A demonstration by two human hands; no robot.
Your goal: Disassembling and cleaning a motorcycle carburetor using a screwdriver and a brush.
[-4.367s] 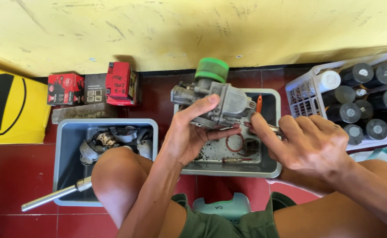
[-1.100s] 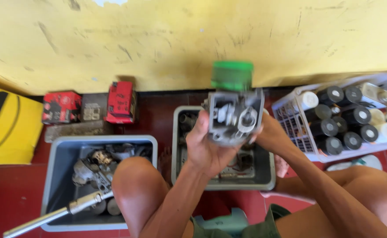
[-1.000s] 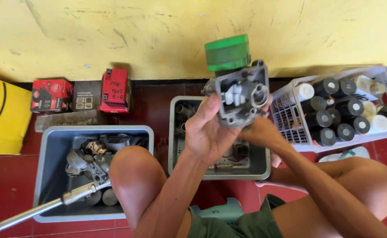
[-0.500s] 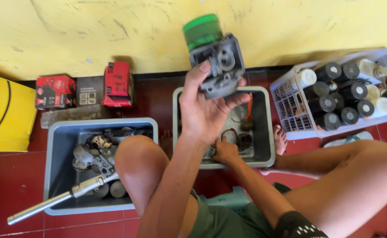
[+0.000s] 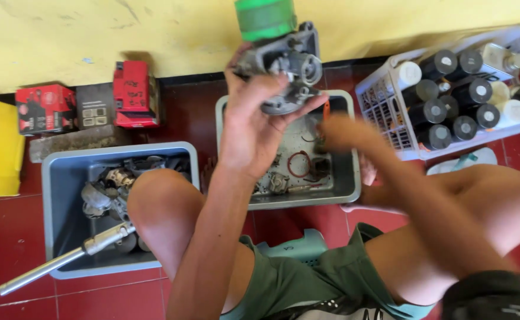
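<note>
Held up high in the left hand [image 5: 254, 127]: a grey metal carburettor body with a green plastic cap [image 5: 283, 56], fingers closed around its underside and left flank, thumb side pressed on the lower rim. Raised in front of the yellow wall [image 5: 64, 35], above the far edge of the grey plastic tray in the middle [image 5: 346, 189].

Lower and to the right, the right hand [image 5: 346, 133], blurred by motion, over the right part of that same tray; impossible to tell whether open or closed, or whether anything was inside it. Just beside it, an orange-handled tool [image 5: 326, 109] standing against the tray's far wall.

Inside the middle tray: a red rubber ring [image 5: 298, 164], small metal parts and a greasy bottom (details too small to name).

At the left, a second grey plastic bin [image 5: 55, 195] on the red tiled floor [image 5: 11, 237], filled with grey metal engine parts [image 5: 103, 189], partly hidden behind the bare left knee. Sticking out of this bin toward the near left, a long silver metal handle [image 5: 58, 264].

Along the wall at the left, red cardboard boxes [image 5: 132, 95] and a dark box between them. At the right, a white plastic basket [image 5: 384, 109] full of upright spray cans with black and white caps [image 5: 455, 95].
</note>
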